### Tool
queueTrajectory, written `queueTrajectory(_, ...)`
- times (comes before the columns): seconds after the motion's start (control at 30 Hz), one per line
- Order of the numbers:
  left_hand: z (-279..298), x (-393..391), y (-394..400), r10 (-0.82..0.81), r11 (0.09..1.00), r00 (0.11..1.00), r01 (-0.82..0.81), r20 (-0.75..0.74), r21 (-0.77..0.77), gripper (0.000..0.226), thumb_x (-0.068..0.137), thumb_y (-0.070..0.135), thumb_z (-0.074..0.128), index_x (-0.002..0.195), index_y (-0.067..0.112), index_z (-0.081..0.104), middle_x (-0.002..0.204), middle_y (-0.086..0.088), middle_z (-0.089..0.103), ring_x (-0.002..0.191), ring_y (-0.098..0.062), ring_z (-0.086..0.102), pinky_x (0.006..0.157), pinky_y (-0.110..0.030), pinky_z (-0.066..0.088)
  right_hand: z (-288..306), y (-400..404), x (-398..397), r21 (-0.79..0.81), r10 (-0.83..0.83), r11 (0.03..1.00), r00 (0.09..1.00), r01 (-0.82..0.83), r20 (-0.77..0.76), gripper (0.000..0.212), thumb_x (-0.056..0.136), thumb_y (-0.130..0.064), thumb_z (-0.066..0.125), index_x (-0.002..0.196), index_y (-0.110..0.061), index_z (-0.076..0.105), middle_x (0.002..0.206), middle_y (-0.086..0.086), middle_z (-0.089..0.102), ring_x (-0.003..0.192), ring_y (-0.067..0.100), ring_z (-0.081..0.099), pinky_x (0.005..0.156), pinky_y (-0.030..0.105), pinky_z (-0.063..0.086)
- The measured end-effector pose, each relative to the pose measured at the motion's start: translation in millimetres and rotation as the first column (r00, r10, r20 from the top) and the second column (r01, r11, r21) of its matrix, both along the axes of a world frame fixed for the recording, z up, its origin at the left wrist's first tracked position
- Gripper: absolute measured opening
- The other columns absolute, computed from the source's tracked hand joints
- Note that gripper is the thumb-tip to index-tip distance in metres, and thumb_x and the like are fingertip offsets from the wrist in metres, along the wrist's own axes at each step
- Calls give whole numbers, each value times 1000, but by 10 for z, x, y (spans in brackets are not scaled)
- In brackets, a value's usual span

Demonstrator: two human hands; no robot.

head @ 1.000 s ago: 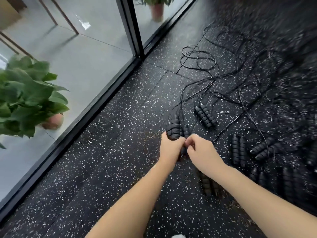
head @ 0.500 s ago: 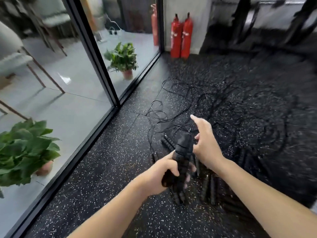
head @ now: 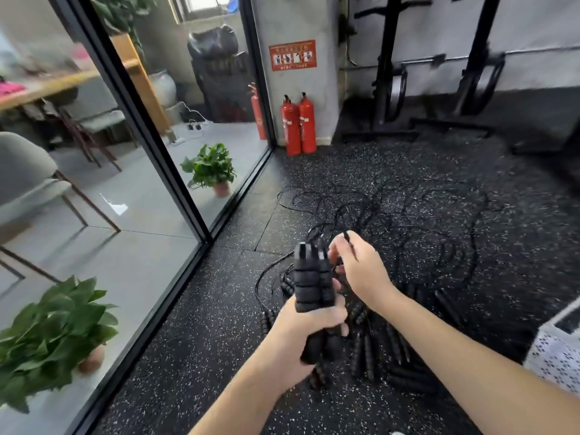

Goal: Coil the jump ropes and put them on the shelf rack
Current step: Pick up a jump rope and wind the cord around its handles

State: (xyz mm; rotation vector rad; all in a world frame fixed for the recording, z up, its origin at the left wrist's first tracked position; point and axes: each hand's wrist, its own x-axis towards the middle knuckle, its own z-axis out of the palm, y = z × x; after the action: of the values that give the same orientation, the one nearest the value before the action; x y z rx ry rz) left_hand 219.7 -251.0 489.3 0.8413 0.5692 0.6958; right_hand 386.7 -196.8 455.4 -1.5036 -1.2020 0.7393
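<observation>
A black rubber floor (head: pixel 194 350) flecked with white carries a tangle of thin black cords (head: pixel 408 221) and ribbed foam handles (head: pixel 395 350) too overlapped to count. The left hand (head: pixel 301 334) clenches two ribbed foam jump rope handles (head: pixel 312 277) upright. Just beside them the right hand (head: pixel 361 271) pinches a thin black cord (head: pixel 346 237). Two red fire extinguishers (head: pixel 298 124) stand at the wall.

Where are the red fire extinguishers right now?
In the head view, the fire extinguishers stand upper centre against the grey pillar, beyond the tangled jump ropes.
</observation>
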Motion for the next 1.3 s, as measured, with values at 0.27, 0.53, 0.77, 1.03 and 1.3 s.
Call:
queueTrajectory(0.27,653,377,-215,317,939,944,-297,-97,174,52,69,-15,62,116,9,58,110,-5,77,102,-19,73,94,-43,53,1260,-674,159,171,54,982,991,-75,122,28,106,-35,47,94,-22,69,59,-9,50,51,7,48,53,25,37)
queueTrajectory(0.53,1017,632,-555,131,936,991,-130,17,328,48,76,-9,62,122,-1,49,85,-16,64,72,-28,63,76,-43,56,1942,-1132,229,238,78,969,994,-58,-74,26,104,-36,52,103,-20,72,70,-2,59,63,12,58,56,25,46)
queueTrajectory(0.77,1368,533,-563,99,962,970,-150,223,228,44,84,-3,64,125,-2,48,80,-14,57,69,-25,58,69,-38,53,1506,-1575,107,44,133,991,907,-125,-399,59,93,-67,48,123,-20,66,111,1,75,98,17,70,85,36,55)
queueTrajectory(1.03,1405,436,-631,87,964,943,-160,321,211,43,86,-9,58,122,9,42,81,-10,53,65,-21,54,63,-36,50,786,-1999,-1,-31,128,991,985,-132,-116,8,89,-26,77,87,-18,75,68,-3,61,67,12,52,69,29,42)
queueTrajectory(1.3,997,573,-526,197,925,978,-208,67,318,51,75,-6,67,119,11,49,76,-12,55,62,-25,49,68,-42,41,698,-1724,476,-14,-190,982,975,189,-119,8,87,-18,80,80,-16,76,59,-14,55,55,3,43,58,17,34)
